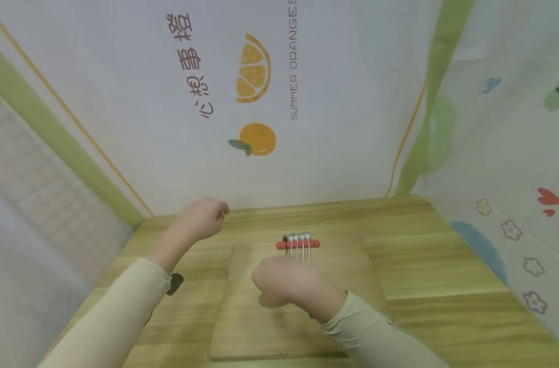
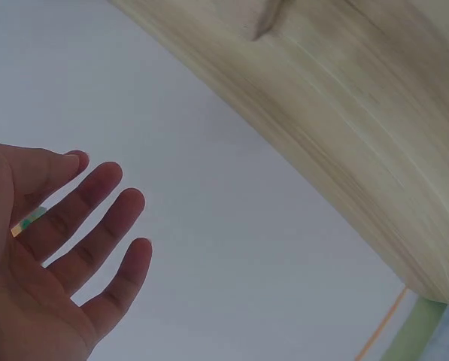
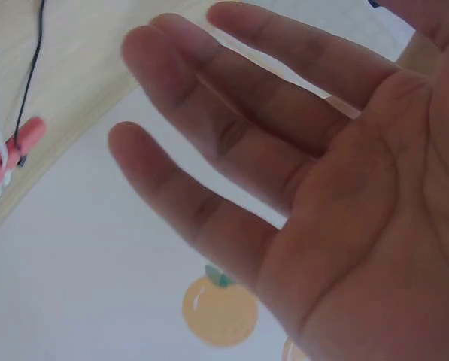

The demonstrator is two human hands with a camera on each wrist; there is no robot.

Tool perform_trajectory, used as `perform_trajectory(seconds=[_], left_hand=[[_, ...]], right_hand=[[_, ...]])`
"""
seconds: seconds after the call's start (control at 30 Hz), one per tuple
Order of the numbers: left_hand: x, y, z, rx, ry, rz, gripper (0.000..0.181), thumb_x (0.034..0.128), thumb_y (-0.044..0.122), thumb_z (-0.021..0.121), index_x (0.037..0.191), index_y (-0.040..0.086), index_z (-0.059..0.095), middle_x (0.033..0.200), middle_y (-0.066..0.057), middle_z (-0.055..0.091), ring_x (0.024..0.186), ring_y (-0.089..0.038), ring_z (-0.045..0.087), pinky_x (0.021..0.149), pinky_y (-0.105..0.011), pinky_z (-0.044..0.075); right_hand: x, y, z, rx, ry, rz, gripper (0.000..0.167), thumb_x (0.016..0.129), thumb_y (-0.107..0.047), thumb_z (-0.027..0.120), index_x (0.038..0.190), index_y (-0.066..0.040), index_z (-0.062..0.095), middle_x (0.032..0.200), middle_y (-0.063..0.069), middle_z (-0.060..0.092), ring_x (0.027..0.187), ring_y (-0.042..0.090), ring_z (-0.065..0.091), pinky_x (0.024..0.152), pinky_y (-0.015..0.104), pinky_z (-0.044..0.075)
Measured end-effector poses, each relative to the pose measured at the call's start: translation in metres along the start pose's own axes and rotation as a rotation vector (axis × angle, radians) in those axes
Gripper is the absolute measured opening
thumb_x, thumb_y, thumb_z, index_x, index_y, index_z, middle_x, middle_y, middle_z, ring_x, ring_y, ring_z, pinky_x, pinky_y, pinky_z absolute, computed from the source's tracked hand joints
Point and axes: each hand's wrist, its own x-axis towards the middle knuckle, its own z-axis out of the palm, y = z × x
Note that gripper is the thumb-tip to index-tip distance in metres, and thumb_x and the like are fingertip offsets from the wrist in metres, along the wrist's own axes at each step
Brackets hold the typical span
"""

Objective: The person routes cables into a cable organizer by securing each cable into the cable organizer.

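A red cable holder (image 1: pixel 317 244) lies near the far edge of a wooden board (image 1: pixel 256 332), with a black cable (image 1: pixel 285 239) and several white cables (image 1: pixel 309 250) set along it. My right hand (image 1: pixel 286 281) hovers over the board on the near side of the holder and covers the cables' lower part. Its fingers (image 3: pixel 232 135) are extended and spread a little, with nothing in them. Off to the left, my left hand (image 1: pixel 205 220) is held up near the table's far edge. The loosely bent fingers (image 2: pixel 107 233) of that hand hold nothing.
The board lies on a wood-grain table (image 1: pixel 445 266). Behind the table hangs a white curtain (image 1: pixel 343 143) with orange prints; another printed sheet (image 1: pixel 482 168) hangs at the right. A small black object (image 1: pixel 175 283) shows beside the left sleeve.
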Motion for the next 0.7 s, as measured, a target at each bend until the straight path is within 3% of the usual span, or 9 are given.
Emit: perform_trajectory(seconds=[0.13, 0.2, 0.33, 0.43, 0.53, 0.63, 0.7], left_hand=[[-0.018, -0.010, 0.001, 0.022, -0.033, 0.009, 0.035, 0.0981, 0.004, 0.050, 0.123, 0.001, 0.074, 0.120, -0.018, 0.078, 0.116, -0.040, 0.072, 0.093, -0.054, 0.060], [-0.030, -0.019, 0.003, 0.037, -0.082, 0.007, 0.031, 0.0988, 0.004, 0.055, 0.123, 0.001, 0.074, 0.118, -0.018, 0.078, 0.114, -0.041, 0.072, 0.090, -0.054, 0.060], [-0.056, -0.045, 0.009, 0.042, -0.214, -0.009, 0.035, 0.0892, -0.009, 0.059, 0.120, -0.001, 0.073, 0.117, -0.021, 0.076, 0.110, -0.044, 0.072, 0.087, -0.055, 0.061], [-0.073, -0.069, 0.020, 0.042, -0.273, -0.027, 0.043, 0.0809, -0.018, 0.059, 0.119, -0.002, 0.072, 0.121, -0.026, 0.074, 0.111, -0.046, 0.070, 0.087, -0.055, 0.060], [-0.085, -0.090, 0.035, 0.064, -0.277, -0.044, 0.040, 0.0836, -0.015, 0.068, 0.121, 0.000, 0.071, 0.125, -0.026, 0.071, 0.109, -0.045, 0.070, 0.085, -0.051, 0.060], [-0.095, -0.103, 0.051, 0.030, -0.292, -0.058, 0.044, 0.0843, -0.013, 0.072, 0.126, 0.000, 0.068, 0.125, -0.026, 0.068, 0.098, -0.036, 0.070, 0.077, -0.045, 0.060], [-0.099, -0.109, 0.060, -0.023, -0.311, -0.068, 0.046, 0.0833, -0.019, 0.066, 0.126, -0.001, 0.067, 0.122, -0.025, 0.067, 0.094, -0.031, 0.067, 0.074, -0.041, 0.058]], right_hand=[[0.008, -0.014, 0.001, -0.054, 0.007, -0.043, 0.044, 0.097, -0.025, 0.072, 0.063, -0.020, 0.044, 0.063, -0.008, 0.035, 0.055, 0.007, 0.033, 0.047, 0.024, 0.029], [0.012, -0.020, 0.002, -0.083, 0.018, -0.069, 0.043, 0.096, -0.025, 0.072, 0.063, -0.021, 0.044, 0.063, -0.008, 0.035, 0.055, 0.006, 0.033, 0.047, 0.025, 0.030], [0.017, -0.029, 0.005, -0.126, 0.030, -0.089, 0.043, 0.094, -0.024, 0.071, 0.063, -0.021, 0.042, 0.064, -0.009, 0.034, 0.056, 0.007, 0.033, 0.048, 0.026, 0.031], [0.020, -0.035, 0.008, -0.145, 0.020, -0.095, 0.044, 0.097, -0.026, 0.070, 0.064, -0.021, 0.041, 0.064, -0.008, 0.033, 0.056, 0.007, 0.031, 0.049, 0.026, 0.031], [0.023, -0.041, 0.013, -0.164, 0.018, -0.117, 0.042, 0.098, -0.027, 0.070, 0.066, -0.021, 0.043, 0.064, -0.009, 0.036, 0.056, 0.007, 0.033, 0.049, 0.026, 0.033], [0.027, -0.047, 0.020, -0.188, 0.015, -0.146, 0.042, 0.098, -0.029, 0.070, 0.066, -0.022, 0.044, 0.064, -0.009, 0.038, 0.055, 0.007, 0.035, 0.048, 0.026, 0.035], [0.028, -0.052, 0.024, -0.189, 0.000, -0.160, 0.043, 0.099, -0.031, 0.070, 0.066, -0.022, 0.044, 0.063, -0.009, 0.038, 0.055, 0.008, 0.035, 0.048, 0.025, 0.034]])
